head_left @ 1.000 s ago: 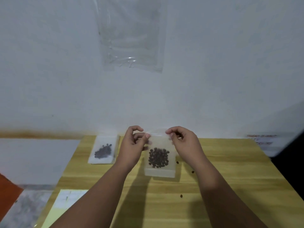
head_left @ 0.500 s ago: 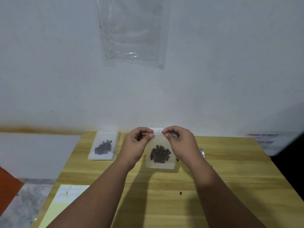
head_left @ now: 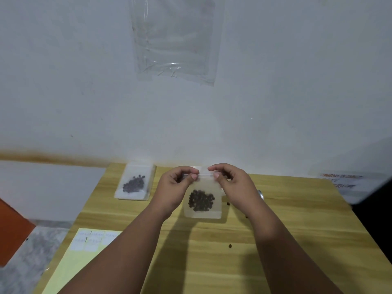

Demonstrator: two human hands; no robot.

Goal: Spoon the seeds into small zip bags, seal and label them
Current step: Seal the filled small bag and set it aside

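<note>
While held upright, zip bag (head_left: 202, 200) top pinched between left hand (head_left: 177, 187), right hand (head_left: 232, 185).

Frosted-clear zip bag (head_left: 202, 187) with black-brown seeds (head_left: 200, 200); honey-yellow, streaked wood-grain table (head_left: 297, 230); pale yellow sheet (head_left: 70, 266) bearing white labels (head_left: 84, 244), near left; mottled grey floor (head_left: 31, 251).

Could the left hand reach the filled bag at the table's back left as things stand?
Probably, once freed: the left hand pinches the top of the held zip bag. The filled bag lies close to its left, nothing between them.
</note>
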